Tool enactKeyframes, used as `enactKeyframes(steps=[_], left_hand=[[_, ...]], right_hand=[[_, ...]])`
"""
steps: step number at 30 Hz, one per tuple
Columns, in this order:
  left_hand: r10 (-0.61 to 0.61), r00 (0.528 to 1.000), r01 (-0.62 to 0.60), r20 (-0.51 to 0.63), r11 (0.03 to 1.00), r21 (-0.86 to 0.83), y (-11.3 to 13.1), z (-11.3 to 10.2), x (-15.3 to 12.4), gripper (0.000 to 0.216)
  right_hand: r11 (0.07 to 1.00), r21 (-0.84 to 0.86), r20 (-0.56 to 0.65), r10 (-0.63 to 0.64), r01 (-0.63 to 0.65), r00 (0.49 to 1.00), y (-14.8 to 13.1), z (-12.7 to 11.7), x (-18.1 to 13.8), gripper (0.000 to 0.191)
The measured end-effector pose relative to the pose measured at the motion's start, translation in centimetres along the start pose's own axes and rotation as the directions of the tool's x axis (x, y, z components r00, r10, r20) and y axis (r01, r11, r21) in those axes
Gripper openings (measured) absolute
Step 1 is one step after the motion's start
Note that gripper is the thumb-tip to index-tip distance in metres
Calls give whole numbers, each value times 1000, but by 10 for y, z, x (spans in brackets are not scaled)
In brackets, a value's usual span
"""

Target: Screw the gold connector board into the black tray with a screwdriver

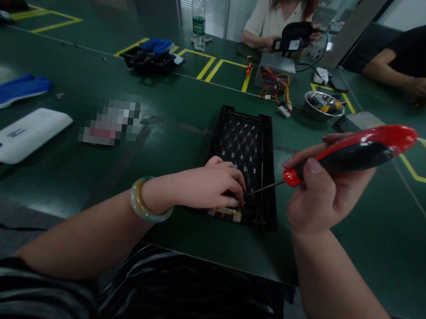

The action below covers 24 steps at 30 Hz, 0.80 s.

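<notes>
A black plastic panel (245, 137) with a quilted diamond pattern and raised rims lies on the green table in front of me. My left hand (219, 184) rests on its near part, fingers bent and pressed down on it; whether something small is under the fingertips is hidden. A small tan circuit board (225, 214) shows at the panel's near edge, just below that hand. My right hand (321, 189) is closed round the red and black handle of a screwdriver (359, 150). Its thin shaft slants down left, and the tip ends beside my left fingertips.
Left are a white power bank (22, 134), a blurred-out object (111, 122) and a blue-white glove (10, 91). Farther back stand a black tray (147, 62), a bottle (199, 16), a grey metal box (275, 71) with wires and a metal bowl (322, 108). Two people sit opposite.
</notes>
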<state>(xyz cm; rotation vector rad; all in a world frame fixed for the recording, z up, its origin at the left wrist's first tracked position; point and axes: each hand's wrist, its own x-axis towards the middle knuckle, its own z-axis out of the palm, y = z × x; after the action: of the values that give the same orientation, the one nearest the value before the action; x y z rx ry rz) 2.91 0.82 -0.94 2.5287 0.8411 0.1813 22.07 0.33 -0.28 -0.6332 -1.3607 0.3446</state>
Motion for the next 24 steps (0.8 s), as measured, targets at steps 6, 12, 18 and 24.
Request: enactKeyframes(steps=[6,12,18,24], left_hand=[[-22,997,20,-73,999,-33,-6,-3,-2,21],[-259,941,258,-216,966,-34,-18,-5,-1,25],[-314,918,321,-242,947,-10,-24,4,3,31],[-264,939,264,-222,964,-27,-25,5,5,32]], right_hand=[[992,-119,-19,-32,30,999,20,-4,3,33],[936,-340,125,140,-91,982,34,-7,-9,39],[970,-234,111,101,-73,989,32,-6,-8,38],[993,-120,76,6,3,997,23,-2,-10,31]])
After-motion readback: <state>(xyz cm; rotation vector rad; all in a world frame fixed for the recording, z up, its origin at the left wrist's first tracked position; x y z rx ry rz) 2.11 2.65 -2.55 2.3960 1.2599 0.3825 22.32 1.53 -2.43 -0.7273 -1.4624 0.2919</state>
